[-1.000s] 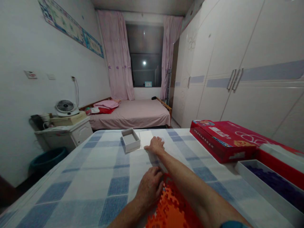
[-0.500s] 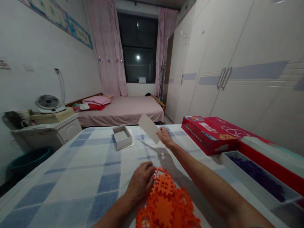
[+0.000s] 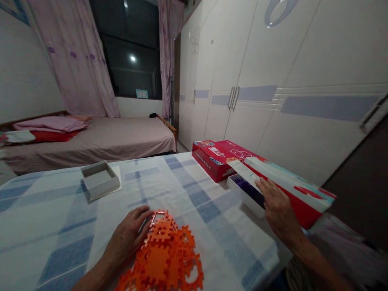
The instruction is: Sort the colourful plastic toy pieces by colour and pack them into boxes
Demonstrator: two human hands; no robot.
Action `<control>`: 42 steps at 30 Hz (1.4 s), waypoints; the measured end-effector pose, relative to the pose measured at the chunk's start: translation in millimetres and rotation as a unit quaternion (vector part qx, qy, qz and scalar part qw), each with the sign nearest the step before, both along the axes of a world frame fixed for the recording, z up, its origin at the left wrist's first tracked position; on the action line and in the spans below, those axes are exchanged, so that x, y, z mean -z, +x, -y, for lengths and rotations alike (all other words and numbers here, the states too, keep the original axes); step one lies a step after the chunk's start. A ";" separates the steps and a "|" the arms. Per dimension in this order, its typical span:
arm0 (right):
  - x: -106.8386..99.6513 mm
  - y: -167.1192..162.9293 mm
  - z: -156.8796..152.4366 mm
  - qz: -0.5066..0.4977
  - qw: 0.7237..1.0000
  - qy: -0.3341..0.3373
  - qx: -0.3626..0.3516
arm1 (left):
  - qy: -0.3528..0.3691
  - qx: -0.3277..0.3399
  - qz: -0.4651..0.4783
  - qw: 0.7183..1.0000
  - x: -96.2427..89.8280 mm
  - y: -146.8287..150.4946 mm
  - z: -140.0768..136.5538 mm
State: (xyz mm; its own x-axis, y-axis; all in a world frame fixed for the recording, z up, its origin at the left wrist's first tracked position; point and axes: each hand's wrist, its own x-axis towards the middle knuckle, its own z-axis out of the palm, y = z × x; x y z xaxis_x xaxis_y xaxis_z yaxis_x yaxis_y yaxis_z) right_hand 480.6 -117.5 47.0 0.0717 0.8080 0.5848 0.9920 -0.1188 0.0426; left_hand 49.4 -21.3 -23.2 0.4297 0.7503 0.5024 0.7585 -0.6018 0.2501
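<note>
My left hand lies on the table with its fingers extended along the left edge of a heap of flat orange interlocking plastic pieces. Its fingertips touch the far end of the heap. At the right, my right hand grips a pale card. The card sits over a long white box of dark purple pieces, covering part of them. Part of the box is hidden behind my right hand.
A red printed box stands at the back right, beside a long red-and-white box. Farther left, a small grey-white box rests on a white sheet. The table has a blue-and-white checked cloth.
My right hand has carried the card from above the middle of the table rightward to the box of purple pieces. The view has turned right. My left hand stays by the orange pieces.
</note>
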 end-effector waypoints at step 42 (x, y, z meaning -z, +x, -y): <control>7.7 30.5 -31.8 -0.078 0.974 -0.181 0.109 | 0.029 0.009 0.003 1.000 3.4 -2.0 -2.4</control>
State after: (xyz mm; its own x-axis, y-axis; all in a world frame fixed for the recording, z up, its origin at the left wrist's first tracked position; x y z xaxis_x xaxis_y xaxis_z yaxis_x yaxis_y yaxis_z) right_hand 511.2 -85.6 39.3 0.3303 0.9148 0.2326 0.9425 -0.3331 -0.0284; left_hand 47.4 -18.9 -26.5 0.4394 0.7122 0.5474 0.7461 -0.6287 0.2191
